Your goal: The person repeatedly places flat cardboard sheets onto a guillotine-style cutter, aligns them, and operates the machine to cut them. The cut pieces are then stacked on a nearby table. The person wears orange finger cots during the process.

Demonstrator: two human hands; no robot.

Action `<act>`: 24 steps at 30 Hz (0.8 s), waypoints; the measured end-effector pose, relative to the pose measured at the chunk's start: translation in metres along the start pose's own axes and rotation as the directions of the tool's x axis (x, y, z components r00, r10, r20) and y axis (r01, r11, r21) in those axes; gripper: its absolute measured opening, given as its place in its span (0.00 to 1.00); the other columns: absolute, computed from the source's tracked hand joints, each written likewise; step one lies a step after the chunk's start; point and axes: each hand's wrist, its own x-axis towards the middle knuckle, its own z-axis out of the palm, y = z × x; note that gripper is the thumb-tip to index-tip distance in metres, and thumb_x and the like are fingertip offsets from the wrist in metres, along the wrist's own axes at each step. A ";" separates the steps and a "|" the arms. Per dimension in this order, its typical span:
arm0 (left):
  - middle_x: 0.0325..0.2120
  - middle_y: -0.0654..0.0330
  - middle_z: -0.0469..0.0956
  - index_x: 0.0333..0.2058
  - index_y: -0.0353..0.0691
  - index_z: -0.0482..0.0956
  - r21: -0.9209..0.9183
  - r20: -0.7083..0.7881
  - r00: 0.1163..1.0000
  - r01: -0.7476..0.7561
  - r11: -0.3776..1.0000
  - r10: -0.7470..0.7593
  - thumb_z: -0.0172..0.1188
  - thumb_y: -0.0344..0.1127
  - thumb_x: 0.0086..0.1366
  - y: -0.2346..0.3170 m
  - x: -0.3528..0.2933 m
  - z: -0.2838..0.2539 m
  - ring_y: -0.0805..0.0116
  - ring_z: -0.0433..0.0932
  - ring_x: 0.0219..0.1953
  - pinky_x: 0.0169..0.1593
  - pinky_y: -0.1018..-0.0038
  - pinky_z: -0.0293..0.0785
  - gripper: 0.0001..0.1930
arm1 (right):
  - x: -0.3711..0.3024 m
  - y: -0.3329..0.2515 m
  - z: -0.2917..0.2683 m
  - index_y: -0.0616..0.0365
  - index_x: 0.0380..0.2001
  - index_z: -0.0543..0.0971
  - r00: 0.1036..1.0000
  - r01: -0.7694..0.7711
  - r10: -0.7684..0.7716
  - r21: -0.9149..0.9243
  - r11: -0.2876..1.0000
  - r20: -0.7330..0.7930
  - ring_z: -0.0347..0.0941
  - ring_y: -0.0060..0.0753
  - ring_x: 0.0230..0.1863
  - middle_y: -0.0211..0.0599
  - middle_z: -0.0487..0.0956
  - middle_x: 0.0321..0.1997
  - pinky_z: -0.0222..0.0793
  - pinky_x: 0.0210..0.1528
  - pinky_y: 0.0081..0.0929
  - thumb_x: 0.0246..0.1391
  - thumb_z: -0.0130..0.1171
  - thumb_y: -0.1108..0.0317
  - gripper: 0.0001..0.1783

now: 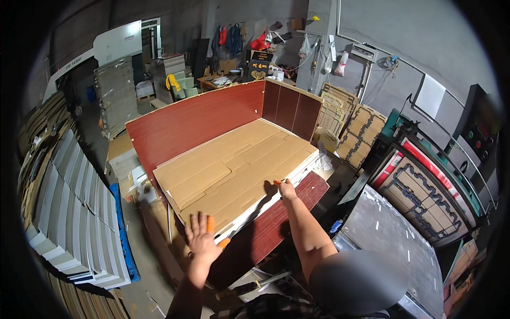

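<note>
Flat brown cardboard sheets with die-cut lines lie stacked inside a red-brown wooden surround. My left hand is open at the stack's near left corner, its fingers spread and pointing away. Orange covers wrap its thumb and one finger. Along the near right edge of the stack, my right hand is closed, with orange on its fingertips. Whatever is between those fingers, if anything, is too small to make out. White sheet edges show beneath the brown top layer. My right arm's shadow falls across the cardboard.
A red-brown board lies along the near side. Tall stacks of grey-white sheets stand at left. On the right are a metal table and a machine with a cutting die. More dies lean against the wall.
</note>
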 end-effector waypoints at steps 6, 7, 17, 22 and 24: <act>0.69 0.45 0.42 0.67 0.32 0.45 -0.735 -0.102 0.908 0.207 0.646 -0.406 0.56 0.49 0.65 -0.071 0.002 0.078 0.51 0.43 0.71 0.70 0.64 0.39 0.42 | -0.050 0.025 -0.002 0.70 0.60 0.62 0.998 0.041 -0.050 -0.205 0.978 -0.042 0.74 0.34 0.51 0.48 0.78 0.49 0.68 0.51 0.23 0.55 0.58 0.73 0.31; 0.69 0.44 0.42 0.67 0.30 0.45 -0.778 -0.097 0.911 0.181 0.601 -0.400 0.55 0.48 0.66 -0.056 0.018 0.079 0.52 0.43 0.71 0.70 0.66 0.38 0.42 | -0.066 0.046 -0.016 0.69 0.60 0.63 0.998 0.063 -0.059 -0.137 0.989 0.034 0.74 0.34 0.50 0.48 0.78 0.49 0.70 0.50 0.23 0.55 0.60 0.73 0.31; 0.70 0.52 0.45 0.68 0.44 0.49 -0.173 0.111 0.896 0.444 0.879 -0.430 0.57 0.54 0.61 -0.053 0.060 0.085 0.48 0.45 0.70 0.68 0.56 0.49 0.42 | -0.382 0.081 -0.188 0.64 0.60 0.68 0.951 -0.079 0.196 -0.423 0.903 0.240 0.75 0.34 0.50 0.45 0.78 0.52 0.69 0.54 0.26 0.57 0.62 0.66 0.29; 0.59 0.46 0.64 0.60 0.39 0.65 0.119 -0.430 0.901 0.125 0.985 -0.062 0.56 0.50 0.64 -0.029 0.040 0.058 0.50 0.63 0.61 0.63 0.60 0.59 0.30 | -0.534 0.069 -0.287 0.66 0.49 0.76 0.995 -0.035 -0.030 -0.593 0.804 -0.100 0.76 0.49 0.48 0.53 0.78 0.50 0.73 0.50 0.34 0.55 0.63 0.58 0.24; 0.59 0.46 0.64 0.60 0.38 0.65 -0.010 -0.610 0.792 -0.023 1.000 0.012 0.55 0.48 0.65 -0.007 0.062 0.063 0.50 0.63 0.61 0.63 0.59 0.59 0.29 | -0.592 0.034 -0.335 0.68 0.39 0.79 0.923 -0.035 -0.193 -0.571 0.820 -0.333 0.78 0.41 0.41 0.51 0.81 0.41 0.75 0.44 0.30 0.54 0.64 0.66 0.15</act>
